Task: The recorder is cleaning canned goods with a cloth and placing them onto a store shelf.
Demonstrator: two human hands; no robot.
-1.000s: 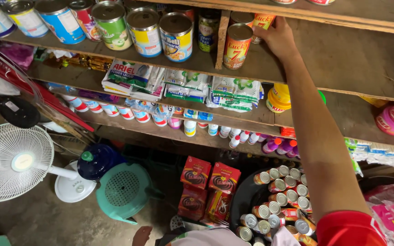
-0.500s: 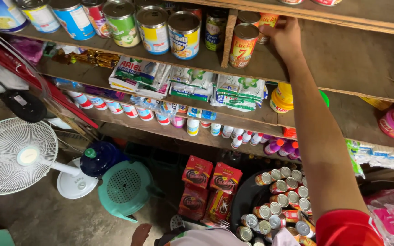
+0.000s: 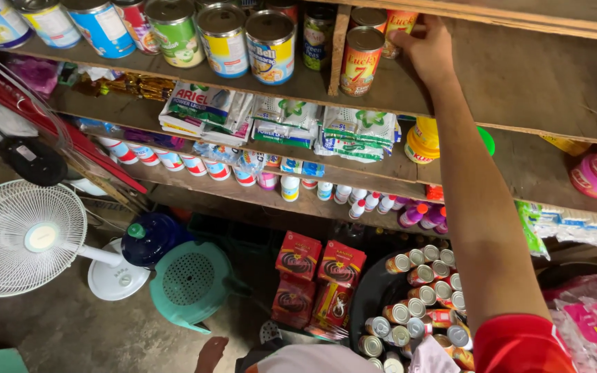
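Where the arm reaches up across the view, the right hand rests on the top shelf, its fingers closed around an orange-labelled tin that stands at the back of the shelf. The hand covers that tin's right side and the picture's top edge cuts its upper part, so how firmly it is held is hard to judge. Just in front and to the left stands a second orange-labelled tin, upright and fully in view, beside a wooden upright post that hides part of a dark green tin behind it. Left of the post runs a row of larger cans, the furthest ones cropped by the frame.

The left hand shows only at the bottom edge as a small part with fingers bent; whether it is open or holding anything cannot be told. A pale rounded shape next to it is too cropped to identify.

Below, a black basin holds many small tins, partly hidden by the arm and the red sleeve. Red boxes stand beside it. On the floor to the left are a white fan and a green stool.
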